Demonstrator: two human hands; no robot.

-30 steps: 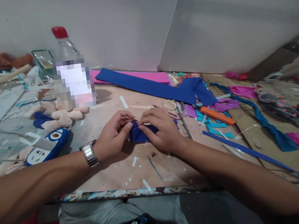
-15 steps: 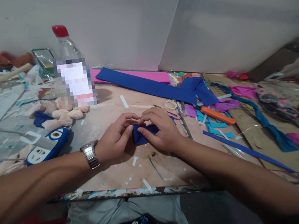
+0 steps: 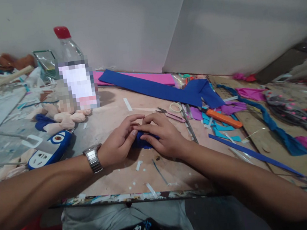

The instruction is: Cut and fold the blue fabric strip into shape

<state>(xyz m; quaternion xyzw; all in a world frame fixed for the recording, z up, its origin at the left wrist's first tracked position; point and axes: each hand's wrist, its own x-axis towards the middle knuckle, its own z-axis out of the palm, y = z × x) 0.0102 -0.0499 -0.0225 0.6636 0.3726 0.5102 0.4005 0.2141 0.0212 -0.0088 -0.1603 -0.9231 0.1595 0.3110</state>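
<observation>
Low over the middle of the table, a small dark blue piece of cloth (image 3: pixel 143 140) is bunched between my two hands. My left hand (image 3: pixel 119 142), with a metal watch on the wrist, pinches its left end between thumb and fingers. From the right, my right hand (image 3: pixel 164 134) curls over the cloth, its thumb pressed along the near side. The fingers cover much of the piece. Just beyond my right hand lies a pair of small pink-handled snips (image 3: pixel 174 116). Farther back, a long folded blue cloth strip (image 3: pixel 149 85) rests over pink sheets (image 3: pixel 151 78).
An orange utility knife (image 3: pixel 224 118) lies among purple and teal scraps on the right, near a thin blue strip (image 3: pixel 255 156). To the left are a blue-and-white power socket (image 3: pixel 49 149), pale cloth bundles (image 3: pixel 66 119) and a red-capped bottle (image 3: pixel 63 34) behind a lit, blurred screen (image 3: pixel 80 83).
My right fingers have rolled over the cloth, so less of it shows and it looks more bunched. My right hand's shift uncovers the pink snips.
</observation>
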